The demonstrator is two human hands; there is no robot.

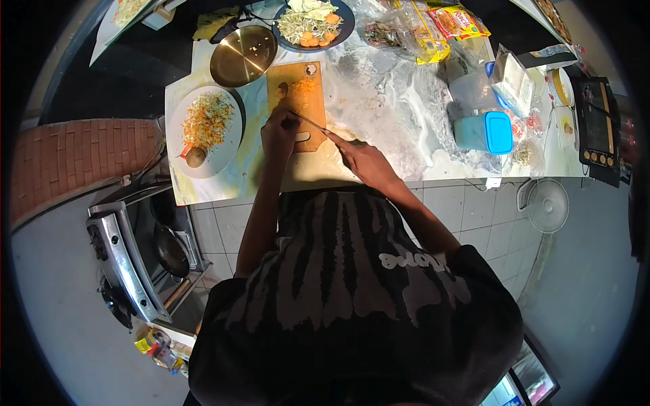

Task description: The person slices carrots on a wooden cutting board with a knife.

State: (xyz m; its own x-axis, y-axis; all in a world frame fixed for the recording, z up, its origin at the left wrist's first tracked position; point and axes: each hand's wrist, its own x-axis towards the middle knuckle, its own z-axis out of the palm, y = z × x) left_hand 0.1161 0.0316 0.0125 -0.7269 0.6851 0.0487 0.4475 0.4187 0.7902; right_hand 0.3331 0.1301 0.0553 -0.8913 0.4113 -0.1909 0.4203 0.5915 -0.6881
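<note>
My right hand (369, 162) grips a knife (309, 122), its blade slanting over the wooden cutting board (314, 141) toward my other hand. My left hand (279, 132) is closed above the board's left side, fingertips by the blade; what it pinches, if anything, is hidden. Finely chopped orange bits (306, 86), carrot by their look, lie on the far half of the board near a small brown piece (282, 88). To the left, a large white plate (179, 122) holds chopped white and orange vegetables (206, 118) and a round brown potato-like item (195, 157).
Behind the board stand a shiny metal bowl (244, 56) and a dark plate (279, 30) of bean sprouts, shredded greens and carrot slices. Plastic packets (460, 22) and a blue-lidded container (497, 132) occupy the table's right. A gas stove (125, 264) is at lower left.
</note>
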